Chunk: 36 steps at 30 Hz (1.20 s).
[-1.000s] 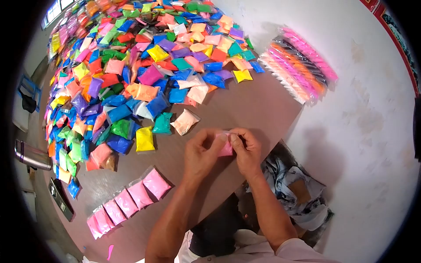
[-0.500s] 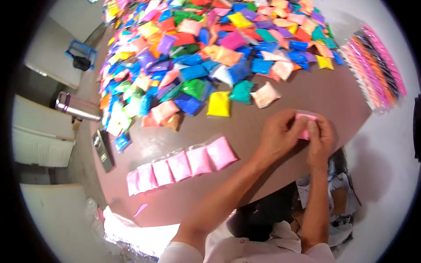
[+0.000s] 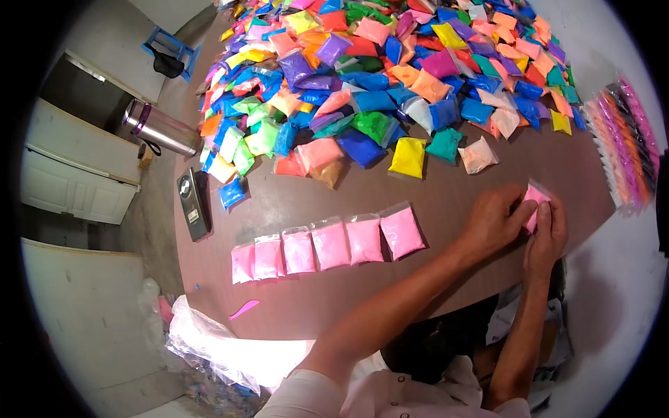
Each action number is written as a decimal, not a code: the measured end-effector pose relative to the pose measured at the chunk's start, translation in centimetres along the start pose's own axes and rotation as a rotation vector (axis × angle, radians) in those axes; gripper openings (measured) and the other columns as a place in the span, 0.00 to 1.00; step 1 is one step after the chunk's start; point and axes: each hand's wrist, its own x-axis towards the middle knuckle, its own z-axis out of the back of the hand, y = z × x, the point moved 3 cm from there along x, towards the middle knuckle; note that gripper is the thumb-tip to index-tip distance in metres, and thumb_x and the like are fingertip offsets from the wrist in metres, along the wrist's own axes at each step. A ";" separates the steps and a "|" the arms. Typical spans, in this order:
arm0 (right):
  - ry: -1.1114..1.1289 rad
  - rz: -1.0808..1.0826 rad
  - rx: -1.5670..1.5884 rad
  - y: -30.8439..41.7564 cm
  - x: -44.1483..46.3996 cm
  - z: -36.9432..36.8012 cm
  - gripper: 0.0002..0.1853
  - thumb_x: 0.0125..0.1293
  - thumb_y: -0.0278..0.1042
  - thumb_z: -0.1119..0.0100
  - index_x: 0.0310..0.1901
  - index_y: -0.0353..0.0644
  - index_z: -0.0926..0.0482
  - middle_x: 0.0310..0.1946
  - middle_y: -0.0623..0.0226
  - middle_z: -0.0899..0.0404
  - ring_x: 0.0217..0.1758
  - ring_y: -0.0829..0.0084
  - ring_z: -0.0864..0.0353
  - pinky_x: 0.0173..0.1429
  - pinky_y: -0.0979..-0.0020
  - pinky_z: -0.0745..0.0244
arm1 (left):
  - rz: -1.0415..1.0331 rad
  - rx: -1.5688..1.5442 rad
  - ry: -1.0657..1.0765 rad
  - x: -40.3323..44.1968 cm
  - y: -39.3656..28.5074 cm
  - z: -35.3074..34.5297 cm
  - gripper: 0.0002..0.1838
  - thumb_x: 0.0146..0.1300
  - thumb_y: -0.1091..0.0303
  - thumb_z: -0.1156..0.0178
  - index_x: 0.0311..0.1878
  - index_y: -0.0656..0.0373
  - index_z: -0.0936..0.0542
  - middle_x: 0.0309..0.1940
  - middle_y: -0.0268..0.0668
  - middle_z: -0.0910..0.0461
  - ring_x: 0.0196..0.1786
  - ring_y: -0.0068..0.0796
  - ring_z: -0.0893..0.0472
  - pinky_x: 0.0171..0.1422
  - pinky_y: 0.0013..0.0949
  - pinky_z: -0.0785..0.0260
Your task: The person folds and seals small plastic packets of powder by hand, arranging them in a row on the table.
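Left of the held packet (image 3: 535,194), six pink packets (image 3: 330,245), colourful heap (image 3: 404,74) beyond.

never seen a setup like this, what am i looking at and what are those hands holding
There is no machine here: these are a person's own bare hands. Every picture comes from one camera worn on that person's head, looking forward and down. The left hand and right hand together hold a small pink packet above the brown table. Nearer the middle lies a row of six pink packets, with a small pink strip in front. Behind them is a big heap of coloured packets.
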 end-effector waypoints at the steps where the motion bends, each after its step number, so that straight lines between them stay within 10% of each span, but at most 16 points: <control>1: 0.000 0.007 -0.049 -0.1 0.0 0.4 0.13 0.79 0.29 0.44 0.58 0.33 0.21 0.51 0.67 0.20 0.53 0.79 0.23 0.60 0.75 0.27 | 0.007 -0.011 0.023 0.0 0.0 -0.1 0.12 0.68 0.65 0.36 0.36 0.66 0.20 0.23 0.48 0.24 0.23 0.39 0.25 0.30 0.41 0.35; 14: -0.068 -0.102 0.182 0.9 0.2 -0.8 0.11 0.78 0.29 0.45 0.56 0.35 0.22 0.48 0.67 0.19 0.49 0.78 0.21 0.55 0.75 0.25 | 0.012 -0.116 0.041 0.0 0.4 0.0 0.11 0.62 0.65 0.36 0.35 0.65 0.22 0.26 0.51 0.21 0.29 0.53 0.20 0.34 0.48 0.31; 19: -0.016 -0.113 0.201 -1.1 0.4 1.4 0.09 0.77 0.27 0.44 0.53 0.35 0.21 0.48 0.67 0.19 0.50 0.77 0.19 0.55 0.75 0.24 | -0.014 -0.013 0.046 -0.1 0.0 -0.1 0.12 0.63 0.65 0.33 0.36 0.66 0.20 0.24 0.43 0.23 0.26 0.31 0.25 0.32 0.37 0.32; 36: -0.061 -0.049 0.164 -0.9 0.0 0.6 0.05 0.76 0.27 0.41 0.48 0.37 0.19 0.43 0.71 0.19 0.45 0.81 0.22 0.53 0.76 0.25 | 0.049 -0.119 0.069 0.1 0.6 -0.5 0.11 0.66 0.64 0.35 0.35 0.64 0.20 0.23 0.38 0.25 0.27 0.22 0.27 0.32 0.33 0.34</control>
